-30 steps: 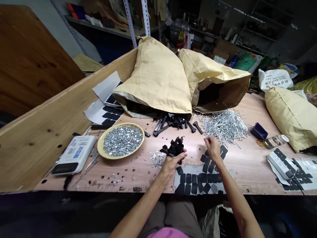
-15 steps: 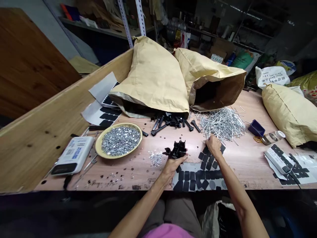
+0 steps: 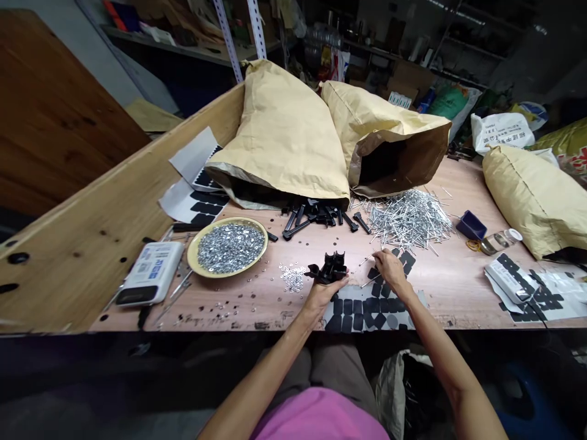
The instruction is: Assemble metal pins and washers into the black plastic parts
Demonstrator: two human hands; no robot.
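Observation:
My left hand (image 3: 323, 291) is closed around a bundle of black plastic parts (image 3: 329, 269), held just above the wooden table (image 3: 257, 305). My right hand (image 3: 386, 269) pinches thin metal pins (image 3: 367, 261), drawn from the heap of silver pins (image 3: 407, 217) behind it. Under both hands lies a sheet of black pads (image 3: 367, 308). A small scatter of washers (image 3: 293, 277) sits left of the bundle.
A yellow dish of washers (image 3: 227, 247) and a white device (image 3: 149, 280) lie at the left. Loose black parts (image 3: 316, 217) spill from two tan paper sacks (image 3: 293, 140). A blue tray (image 3: 471, 225), another sack (image 3: 534, 198) and pad sheets (image 3: 527, 287) lie right.
My right hand reached to the edge of the pin heap and has drawn back toward the bundle with pins in its fingers. My left hand kept its hold on the black parts.

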